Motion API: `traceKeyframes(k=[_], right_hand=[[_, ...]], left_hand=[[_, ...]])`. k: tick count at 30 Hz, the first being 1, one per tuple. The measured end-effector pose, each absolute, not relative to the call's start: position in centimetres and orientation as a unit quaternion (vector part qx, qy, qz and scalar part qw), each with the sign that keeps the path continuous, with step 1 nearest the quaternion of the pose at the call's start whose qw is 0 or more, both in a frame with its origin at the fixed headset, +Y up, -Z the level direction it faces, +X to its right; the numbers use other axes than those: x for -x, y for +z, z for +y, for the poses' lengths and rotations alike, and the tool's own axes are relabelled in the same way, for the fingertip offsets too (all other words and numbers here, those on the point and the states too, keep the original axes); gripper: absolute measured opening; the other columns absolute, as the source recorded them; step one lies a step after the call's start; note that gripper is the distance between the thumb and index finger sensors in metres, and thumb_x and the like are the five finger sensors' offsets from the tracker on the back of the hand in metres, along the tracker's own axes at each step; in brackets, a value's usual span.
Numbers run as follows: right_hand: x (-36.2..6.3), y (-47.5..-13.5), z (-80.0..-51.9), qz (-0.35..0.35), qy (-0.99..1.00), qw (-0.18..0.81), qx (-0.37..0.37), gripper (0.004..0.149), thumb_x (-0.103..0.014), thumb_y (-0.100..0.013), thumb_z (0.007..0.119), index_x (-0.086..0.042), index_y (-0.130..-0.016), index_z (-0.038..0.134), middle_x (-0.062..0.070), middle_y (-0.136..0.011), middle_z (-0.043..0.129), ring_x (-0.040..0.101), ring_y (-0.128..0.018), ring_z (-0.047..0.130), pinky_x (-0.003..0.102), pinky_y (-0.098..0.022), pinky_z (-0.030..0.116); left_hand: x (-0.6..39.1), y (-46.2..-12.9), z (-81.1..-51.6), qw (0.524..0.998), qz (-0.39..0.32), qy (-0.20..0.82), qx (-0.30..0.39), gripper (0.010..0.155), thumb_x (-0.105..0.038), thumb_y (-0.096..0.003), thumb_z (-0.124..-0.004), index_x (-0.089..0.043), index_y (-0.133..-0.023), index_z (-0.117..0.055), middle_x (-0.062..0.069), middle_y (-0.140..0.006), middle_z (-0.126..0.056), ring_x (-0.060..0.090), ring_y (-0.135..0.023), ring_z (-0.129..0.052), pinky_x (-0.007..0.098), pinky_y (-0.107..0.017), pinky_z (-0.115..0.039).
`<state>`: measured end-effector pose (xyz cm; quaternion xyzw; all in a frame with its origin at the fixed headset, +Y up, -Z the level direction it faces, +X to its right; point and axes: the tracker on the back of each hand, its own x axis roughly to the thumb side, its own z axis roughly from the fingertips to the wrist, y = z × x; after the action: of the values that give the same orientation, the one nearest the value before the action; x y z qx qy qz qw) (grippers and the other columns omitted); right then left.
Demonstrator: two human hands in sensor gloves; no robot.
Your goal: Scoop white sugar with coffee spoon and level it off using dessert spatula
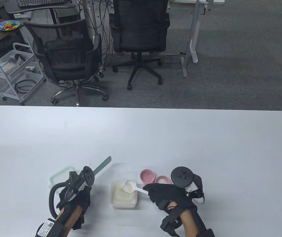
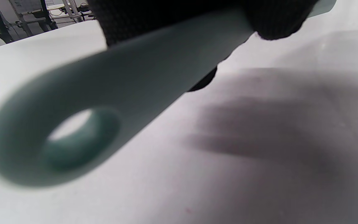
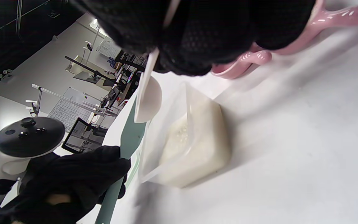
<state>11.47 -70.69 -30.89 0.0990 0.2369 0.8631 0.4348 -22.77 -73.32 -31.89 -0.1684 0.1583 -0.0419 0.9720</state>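
A clear plastic tub of white sugar (image 1: pixel 124 195) stands near the table's front edge; it also shows in the right wrist view (image 3: pixel 194 146). My right hand (image 1: pixel 166 195) grips the handle of a white coffee spoon (image 1: pixel 130 185), whose bowl carries sugar and hovers over the tub's far right corner. The spoon bowl shows in the right wrist view (image 3: pixel 148 99). My left hand (image 1: pixel 75 195) grips a pale green dessert spatula (image 1: pixel 102 165) left of the tub, its blade pointing up and right, away from me. The spatula's handle end with a hole fills the left wrist view (image 2: pixel 73 130).
Two small pink dishes (image 1: pixel 147 175) (image 1: pixel 162 180) stand just behind my right hand, right of the tub. A pale green lid (image 1: pixel 58 175) lies behind my left hand. The table's far edge (image 1: pixel 141 108) faces office chairs.
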Motion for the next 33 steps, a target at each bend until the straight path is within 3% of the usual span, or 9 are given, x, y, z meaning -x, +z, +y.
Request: traceKeyframes(k=[16,17,20,21,22,23,29,33], right_hand=[[-11.3,-30.9,-70.8,0.242,0.864,0.430,-0.101,0.048,-0.026,-0.053,0.078,-0.008,-0.098,0.078,0.013,-0.070,0.093,0.025,-0.045,0.089,0.056,-0.058,0.069],[-11.3,-30.9,-70.8,0.242,0.864,0.430,-0.101,0.048,-0.026,-0.053,0.078,-0.008,-0.098,0.078,0.013,-0.070,0.093,0.025,-0.045,0.089,0.056,-0.058,0.069],[-11.3,-30.9,-70.7,0.241,0.864,0.431,-0.101,0.048,-0.026,-0.053,0.078,-0.008,-0.098,0.078,0.013,-0.070,0.093,0.025,-0.045,0.089,0.056,-0.058,0.069],[-11.3,-30.9,-70.7,0.241,0.863,0.432,-0.102,0.048,-0.026,-0.053,0.078,-0.008,-0.098,0.078,0.013,-0.070,0.093,0.025,-0.045,0.089,0.056,-0.059,0.069],[-11.3,-30.9,-70.7,0.241,0.863,0.433,-0.102,0.048,-0.026,-0.053,0.078,-0.008,-0.098,0.078,0.013,-0.070,0.093,0.025,-0.045,0.089,0.056,-0.059,0.069],[-11.3,-30.9,-70.7,0.240,0.863,0.433,-0.102,0.048,-0.026,-0.053,0.078,-0.008,-0.098,0.078,0.013,-0.070,0.093,0.025,-0.045,0.089,0.056,-0.058,0.069],[-11.2,-30.9,-71.0,0.245,0.865,0.427,-0.097,0.048,-0.026,-0.053,0.079,-0.007,-0.097,0.078,0.013,-0.070,0.093,0.025,-0.045,0.089,0.056,-0.059,0.069],[-11.2,-31.0,-71.0,0.244,0.865,0.428,-0.096,0.049,-0.027,-0.052,0.081,-0.007,-0.097,0.079,0.013,-0.069,0.093,0.025,-0.044,0.090,0.056,-0.058,0.069]], left_hand=[[22.0,-32.0,-75.4,0.954,0.192,-0.097,0.208,0.052,-0.054,-0.0488,-0.080,-0.029,-0.094,-0.078,-0.004,-0.089,-0.091,0.016,-0.061,-0.111,0.027,-0.043,-0.098],[21.9,-31.8,-75.2,0.955,0.189,-0.098,0.207,0.054,-0.055,-0.0490,-0.078,-0.030,-0.097,-0.076,-0.003,-0.093,-0.088,0.018,-0.067,-0.108,0.030,-0.048,-0.095],[21.7,-31.0,-73.2,0.976,0.170,-0.071,0.119,0.076,-0.067,-0.0444,-0.070,-0.037,-0.110,-0.045,0.001,-0.115,-0.061,0.029,-0.097,-0.086,0.046,-0.070,-0.078],[21.5,-30.7,-72.3,0.985,0.146,-0.045,0.075,0.082,-0.064,-0.0482,-0.072,-0.031,-0.115,-0.037,0.002,-0.121,-0.048,0.028,-0.109,-0.074,0.046,-0.080,-0.070],[21.4,-30.5,-71.8,0.989,0.131,-0.033,0.053,0.084,-0.073,-0.0427,-0.065,-0.039,-0.112,-0.032,0.002,-0.122,-0.040,0.036,-0.112,-0.063,0.058,-0.079,-0.059],[21.2,-30.3,-71.2,0.992,0.122,-0.027,0.032,0.086,-0.075,-0.0410,-0.063,-0.040,-0.112,-0.029,0.002,-0.123,-0.035,0.039,-0.114,-0.056,0.062,-0.080,-0.053],[20.1,-29.6,-70.7,0.998,0.054,-0.019,-0.010,0.093,-0.076,-0.0408,-0.060,-0.040,-0.113,-0.014,0.001,-0.125,-0.008,0.042,-0.120,-0.017,0.067,-0.083,-0.026],[19.9,-29.7,-71.1,0.998,0.050,-0.035,-0.003,0.093,-0.078,-0.0386,-0.057,-0.043,-0.112,-0.013,0.001,-0.124,-0.006,0.045,-0.118,-0.013,0.071,-0.079,-0.022]])
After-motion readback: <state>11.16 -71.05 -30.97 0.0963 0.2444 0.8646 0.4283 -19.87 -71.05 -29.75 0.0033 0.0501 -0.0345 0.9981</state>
